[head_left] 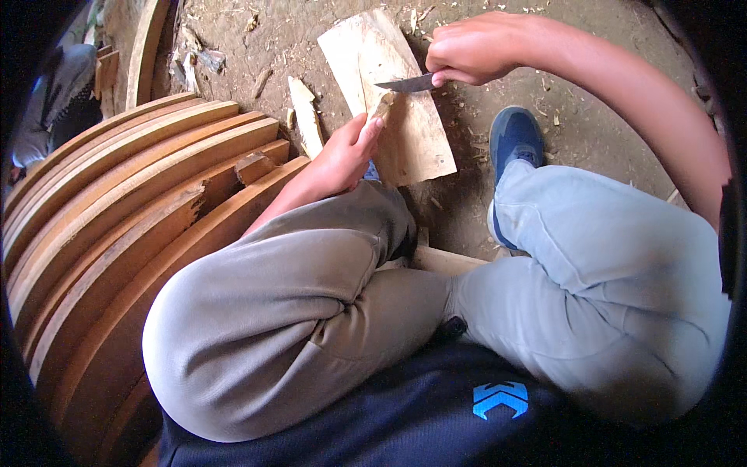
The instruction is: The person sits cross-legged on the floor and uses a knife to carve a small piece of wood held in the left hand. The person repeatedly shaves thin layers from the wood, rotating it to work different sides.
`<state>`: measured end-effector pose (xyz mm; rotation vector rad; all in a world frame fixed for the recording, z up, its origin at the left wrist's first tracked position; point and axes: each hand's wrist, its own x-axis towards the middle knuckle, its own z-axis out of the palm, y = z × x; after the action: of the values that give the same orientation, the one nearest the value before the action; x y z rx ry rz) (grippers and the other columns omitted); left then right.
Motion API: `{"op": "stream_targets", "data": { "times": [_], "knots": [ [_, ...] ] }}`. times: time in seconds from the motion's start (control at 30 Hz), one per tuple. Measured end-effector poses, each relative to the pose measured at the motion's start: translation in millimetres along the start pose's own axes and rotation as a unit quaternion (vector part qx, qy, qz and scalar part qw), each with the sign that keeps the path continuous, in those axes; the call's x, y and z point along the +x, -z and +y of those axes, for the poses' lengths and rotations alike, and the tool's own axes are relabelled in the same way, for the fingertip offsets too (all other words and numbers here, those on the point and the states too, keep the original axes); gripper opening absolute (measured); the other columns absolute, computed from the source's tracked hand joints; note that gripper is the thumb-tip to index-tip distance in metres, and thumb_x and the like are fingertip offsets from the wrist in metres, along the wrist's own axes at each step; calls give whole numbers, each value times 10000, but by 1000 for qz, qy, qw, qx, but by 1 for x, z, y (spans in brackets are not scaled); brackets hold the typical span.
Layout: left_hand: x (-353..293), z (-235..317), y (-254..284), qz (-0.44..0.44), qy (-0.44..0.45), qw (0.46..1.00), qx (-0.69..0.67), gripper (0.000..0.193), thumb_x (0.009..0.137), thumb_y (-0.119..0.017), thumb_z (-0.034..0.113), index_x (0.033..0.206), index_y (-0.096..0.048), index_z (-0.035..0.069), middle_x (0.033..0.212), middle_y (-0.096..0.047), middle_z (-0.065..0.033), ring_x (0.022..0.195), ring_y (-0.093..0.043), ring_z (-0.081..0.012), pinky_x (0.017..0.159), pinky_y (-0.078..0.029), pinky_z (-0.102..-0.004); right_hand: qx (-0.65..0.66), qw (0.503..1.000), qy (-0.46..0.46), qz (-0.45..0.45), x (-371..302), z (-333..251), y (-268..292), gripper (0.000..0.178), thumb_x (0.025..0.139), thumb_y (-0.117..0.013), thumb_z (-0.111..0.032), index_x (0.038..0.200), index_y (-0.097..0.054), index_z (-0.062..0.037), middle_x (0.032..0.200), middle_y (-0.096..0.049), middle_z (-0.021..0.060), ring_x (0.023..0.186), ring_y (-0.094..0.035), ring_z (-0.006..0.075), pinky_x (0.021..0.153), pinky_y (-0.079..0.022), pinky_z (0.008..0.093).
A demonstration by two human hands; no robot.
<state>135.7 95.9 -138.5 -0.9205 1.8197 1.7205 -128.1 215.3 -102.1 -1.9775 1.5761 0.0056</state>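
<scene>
My right hand (475, 50) is closed around the handle of a knife (406, 84), its dark blade pointing left. The blade lies over the upper end of a small piece of wood (381, 107); whether it touches cannot be made out. My left hand (348, 152) grips that piece from below, thumb along its side. Beneath both lies a pale flat wooden board (424, 144) on the ground, slightly tilted from upright in the picture. A split wood scrap (306, 117) rests just left of the board.
Several curved wooden planks (148, 167) stand in a row at my left, close to my left forearm. Wood chips (194, 62) litter the dirt floor (264, 47). My legs are bent below, with a blue shoe (517, 136) right of the board.
</scene>
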Motion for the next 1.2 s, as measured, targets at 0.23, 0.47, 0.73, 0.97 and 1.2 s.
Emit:
{"op": "stream_targets", "data": {
  "times": [0.23, 0.47, 0.73, 0.97, 1.2],
  "knots": [
    [-11, -2, 17, -41, 17, 992, -117, 336, 1073, -414, 389, 939, -470, 85, 651, -454, -3, 380, -381, -109, 342, -312, -258, -33, 993, -70, 94, -7, -20, -16, 267, 969, -592, -317, 891, -663, -72, 725, -656, 168, 756, -671, 393, 649, -525, 498],
    [-15, 22, 3, -3, 20, 997, -73, 324, 1073, -404, 369, 967, -470, 71, 628, -459, -23, 364, -406, -134, 336, -351, -276, 2, 976, -185, 119, -39, -42, -15, 288, 970, -579, -302, 891, -701, -54, 808, -694, 198, 822, -701, 399, 714, -561, 503],
    [-13, 17, 2, -29, 11, 995, -100, 356, 1081, -371, 390, 1031, -471, 53, 624, -462, -25, 376, -424, -142, 342, -366, -274, 4, 980, -145, 139, -29, -41, -38, 338, 1001, -543, -355, 888, -643, -53, 700, -643, 198, 740, -672, 414, 625, -526, 519],
    [-11, 13, 2, -31, 1, 995, -98, 336, 1080, -368, 387, 980, -466, 82, 605, -441, -16, 379, -422, -140, 342, -367, -272, 9, 983, -133, 123, -27, -42, -38, 343, 998, -546, -359, 900, -653, -48, 728, -653, 202, 758, -676, 417, 627, -531, 517],
    [-12, 12, 1, -28, 9, 994, -105, 320, 1080, -363, 382, 1008, -460, 86, 614, -450, -20, 375, -411, -142, 342, -365, -273, -1, 982, -135, 130, -26, -45, -40, 292, 994, -544, -310, 920, -655, -51, 758, -667, 198, 781, -688, 402, 648, -545, 504]
  ]
}}
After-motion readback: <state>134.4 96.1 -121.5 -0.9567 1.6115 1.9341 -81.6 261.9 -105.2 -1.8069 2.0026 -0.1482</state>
